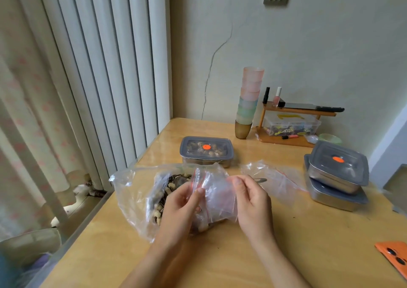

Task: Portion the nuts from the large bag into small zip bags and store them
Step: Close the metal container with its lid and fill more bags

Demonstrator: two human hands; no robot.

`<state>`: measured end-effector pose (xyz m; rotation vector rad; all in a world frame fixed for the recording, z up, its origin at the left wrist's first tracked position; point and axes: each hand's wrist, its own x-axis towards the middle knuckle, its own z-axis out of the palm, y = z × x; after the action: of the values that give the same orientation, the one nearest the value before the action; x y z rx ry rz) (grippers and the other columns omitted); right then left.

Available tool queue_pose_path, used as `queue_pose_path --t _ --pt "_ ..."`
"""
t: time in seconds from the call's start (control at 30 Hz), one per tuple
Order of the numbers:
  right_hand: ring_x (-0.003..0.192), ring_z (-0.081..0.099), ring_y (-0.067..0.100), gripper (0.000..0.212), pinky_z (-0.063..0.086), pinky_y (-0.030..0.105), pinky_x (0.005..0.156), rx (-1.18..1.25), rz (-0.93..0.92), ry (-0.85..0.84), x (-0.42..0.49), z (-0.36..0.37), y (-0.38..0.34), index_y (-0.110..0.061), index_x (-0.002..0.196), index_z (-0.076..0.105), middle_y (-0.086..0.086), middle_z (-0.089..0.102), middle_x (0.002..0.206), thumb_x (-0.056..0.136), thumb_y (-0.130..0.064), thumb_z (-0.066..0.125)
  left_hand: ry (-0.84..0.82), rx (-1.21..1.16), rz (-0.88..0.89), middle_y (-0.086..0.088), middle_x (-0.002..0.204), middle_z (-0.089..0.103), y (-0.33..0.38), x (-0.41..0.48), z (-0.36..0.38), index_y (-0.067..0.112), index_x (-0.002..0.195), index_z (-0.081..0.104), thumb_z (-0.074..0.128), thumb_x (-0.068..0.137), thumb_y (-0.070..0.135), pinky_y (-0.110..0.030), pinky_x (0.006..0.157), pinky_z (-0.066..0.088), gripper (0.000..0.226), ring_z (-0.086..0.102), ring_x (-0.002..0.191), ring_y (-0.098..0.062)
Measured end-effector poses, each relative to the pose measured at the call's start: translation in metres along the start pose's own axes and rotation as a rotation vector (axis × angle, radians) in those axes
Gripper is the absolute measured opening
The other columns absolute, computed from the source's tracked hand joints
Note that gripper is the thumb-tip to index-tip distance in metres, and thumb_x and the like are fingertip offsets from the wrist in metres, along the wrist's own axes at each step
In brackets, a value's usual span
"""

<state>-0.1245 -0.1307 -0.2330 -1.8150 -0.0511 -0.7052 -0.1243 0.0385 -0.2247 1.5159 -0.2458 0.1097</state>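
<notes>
A large clear bag of mixed nuts lies open on the wooden table in front of me. Over it I hold a small clear zip bag with a red seal line. My left hand pinches the bag's left edge near the seal between thumb and fingers. My right hand pinches its right edge. A metal spoon shows just behind my right hand. More empty small zip bags lie to the right.
A lidded steel box holding nuts stands behind the large bag. Two stacked lidded steel boxes stand at the right. Stacked plastic cups and a small wooden shelf stand by the wall. An orange phone lies at the right edge.
</notes>
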Motion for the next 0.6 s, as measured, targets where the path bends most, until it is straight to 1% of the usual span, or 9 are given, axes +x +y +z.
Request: queue_pose_path --t 0.07,0.13,0.2,0.27,0.3,0.4,0.43,0.5,0.6 --pt "0.065 0.061 0.013 0.019 0.047 0.032 0.063 0.037 0.043 -0.005 0.0007 -0.0013 0.0036 -0.026 0.094 0.072 -0.008 0.07 0.073 0.106 -0.02 0.058 0.022 -0.02 -0.013 0.002 0.063 0.052 -0.0038 0.0057 -0.0045 0.015 0.066 0.059 0.064 0.102 0.022 -0.017 0.057 0.036 0.036 0.046 0.062 -0.013" --pt "0.076 0.067 0.025 0.016 0.051 0.037 0.071 0.087 0.098 -0.025 0.0011 -0.0003 0.0047 -0.025 0.096 0.073 -0.002 0.075 0.082 0.105 -0.02 0.061 0.011 0.001 -0.02 -0.001 0.061 0.05 -0.0065 0.0084 -0.006 0.011 0.066 0.057 0.065 0.101 0.026 -0.022 0.059 0.036 0.039 0.044 0.061 -0.014" --pt "0.088 0.069 0.025 0.004 0.053 0.035 0.079 0.15 0.163 -0.095 0.0014 0.0013 0.0047 -0.027 0.099 0.072 -0.002 0.075 0.092 0.099 -0.029 0.069 0.014 0.024 -0.014 0.001 0.06 0.051 -0.0096 0.0087 -0.004 0.015 0.065 0.057 0.067 0.1 0.028 -0.024 0.06 0.036 0.039 0.045 0.06 -0.014" --pt "0.098 0.069 0.018 0.021 0.055 0.032 0.085 0.164 0.223 -0.194 0.0024 0.0015 0.0057 -0.033 0.102 0.071 -0.005 0.074 0.101 0.084 -0.041 0.078 0.015 0.007 -0.013 0.001 0.059 0.051 -0.0111 0.0079 -0.002 0.013 0.069 0.06 0.069 0.098 0.029 -0.024 0.057 0.036 0.035 0.044 0.057 -0.014" --pt "0.098 0.07 0.017 0.025 0.057 0.034 0.085 0.153 0.227 -0.235 0.0029 0.0013 0.006 -0.033 0.101 0.071 -0.005 0.074 0.101 0.081 -0.041 0.082 0.007 -0.021 -0.019 -0.001 0.06 0.051 -0.0106 0.0072 -0.0014 0.011 0.071 0.061 0.07 0.097 0.029 -0.024 0.055 0.036 0.033 0.044 0.055 -0.014" --pt "0.081 0.071 0.014 0.01 0.054 0.03 0.073 0.133 0.176 -0.205 0.0026 0.0012 0.0037 -0.021 0.087 0.072 0.001 0.076 0.086 0.09 -0.017 0.08 -0.059 -0.11 -0.071 -0.002 0.07 0.061 -0.0074 0.0047 -0.0015 0.013 0.095 0.068 0.075 0.091 0.028 -0.025 0.054 0.043 0.017 0.053 0.058 -0.014" --pt "0.075 0.069 0.012 0.011 0.053 0.029 0.071 0.132 0.169 -0.164 0.0015 0.0017 0.0035 -0.018 0.085 0.071 0.002 0.075 0.08 0.093 -0.014 0.076 -0.09 -0.13 -0.107 -0.002 0.078 0.064 -0.0074 0.004 -0.0015 0.016 0.108 0.067 0.079 0.089 0.023 -0.029 0.059 0.047 0.023 0.058 0.065 -0.017" --pt "0.066 0.063 0.011 0.013 0.053 0.035 0.066 0.121 0.181 -0.09 -0.0005 0.0029 0.004 -0.017 0.084 0.069 0.0 0.072 0.073 0.097 -0.018 0.072 -0.143 -0.188 -0.165 -0.004 0.085 0.064 -0.0104 0.0039 -0.0009 0.018 0.122 0.061 0.083 0.086 0.011 -0.036 0.062 0.046 0.043 0.058 0.072 -0.024" --pt "0.062 0.061 0.011 0.017 0.052 0.037 0.064 0.098 0.196 -0.048 0.0007 0.0003 0.0032 -0.019 0.082 0.066 0.001 0.071 0.072 0.092 -0.031 0.071 -0.116 -0.223 -0.162 -0.006 0.083 0.061 -0.011 0.0047 0.0002 0.017 0.125 0.057 0.082 0.083 0.003 -0.03 0.055 0.048 0.052 0.059 0.067 -0.018"
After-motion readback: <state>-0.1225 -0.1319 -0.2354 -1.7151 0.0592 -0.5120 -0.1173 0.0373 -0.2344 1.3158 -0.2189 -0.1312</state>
